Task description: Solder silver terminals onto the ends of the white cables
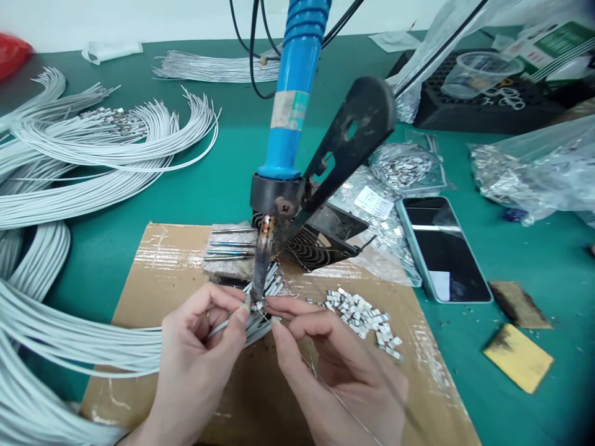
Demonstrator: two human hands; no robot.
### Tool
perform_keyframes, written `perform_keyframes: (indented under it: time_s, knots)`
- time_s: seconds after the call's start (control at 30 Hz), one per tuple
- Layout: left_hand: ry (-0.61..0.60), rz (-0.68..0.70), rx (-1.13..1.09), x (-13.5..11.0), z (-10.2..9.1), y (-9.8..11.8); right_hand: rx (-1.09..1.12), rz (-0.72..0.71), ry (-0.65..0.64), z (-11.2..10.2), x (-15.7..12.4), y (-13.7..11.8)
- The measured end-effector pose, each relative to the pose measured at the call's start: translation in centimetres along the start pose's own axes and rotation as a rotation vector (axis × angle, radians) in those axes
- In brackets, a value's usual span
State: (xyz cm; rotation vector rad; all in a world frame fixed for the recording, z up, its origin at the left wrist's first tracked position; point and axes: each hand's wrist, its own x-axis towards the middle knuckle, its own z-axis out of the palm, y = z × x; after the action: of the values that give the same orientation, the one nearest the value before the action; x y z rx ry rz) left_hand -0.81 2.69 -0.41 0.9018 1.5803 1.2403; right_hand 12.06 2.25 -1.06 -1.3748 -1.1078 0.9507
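Looks like one piece is mid-join and the rest of the pile is waiting, at least to me. It's all happening under an upright soldering iron with a ribbed blue plastic handle (286, 124), held in a flat black metal stand (348, 136). There's a small silvery metal piece (259, 305) right at the iron's tip, can't swear it's touching.

The left hand (199, 347) is pinched shut just left of the tip, apparently on a slim grey-white insulated wire (219, 328). The right hand (339, 365), just right of the tip, has thumb and fingers nearly together with a thin bare silvery wire (341, 406) running through. Solder, I'm guessing. Can't tell if that joint has taken; fingers are in the way.

As for progress: far left of the iron, a curved bundle of grey-white cables with shiny metal ends (111, 124) looks done, though it's too small to check each one. Nearer left, a thick sweep of plain grey-white cables (93, 334) runs toward the iron under the left hand; can't see how those ends are. Right of the iron there's a loose heap of tiny silver-and-white metal bits (360, 313) on the brown cardboard sheet (144, 266), so I'd bet plenty is left.
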Motion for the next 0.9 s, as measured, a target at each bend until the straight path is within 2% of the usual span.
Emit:
perform_keyframes:
  time_s: [0.13, 0.27, 0.4, 0.6, 0.8, 0.9]
  knots:
    - [0.006, -0.008, -0.002, 0.08, -0.06, 0.15, 0.001, 0.001, -0.008, -0.04, 0.04, 0.07]
    - [-0.04, -0.043, 0.016, 0.3, -0.04, 0.53, 0.007, 0.013, -0.02, -0.11, 0.09, 0.15]
    - [0.02, -0.033, -0.017, 0.23, 0.16, 0.47, -0.008, 0.0, -0.009, -0.11, 0.14, 0.13]
    - [0.029, -0.032, -0.028, 0.0, 0.29, 0.48, -0.019, -0.018, 0.003, -0.09, 0.12, 0.07]
    - [-0.086, -0.012, 0.046, 0.71, -0.2, 0.5, -0.002, 0.02, -0.014, -0.11, 0.08, 0.22]
    - [-0.073, -0.01, 0.053, 0.77, -0.28, 0.4, -0.005, 0.025, -0.008, -0.11, 0.09, 0.2]
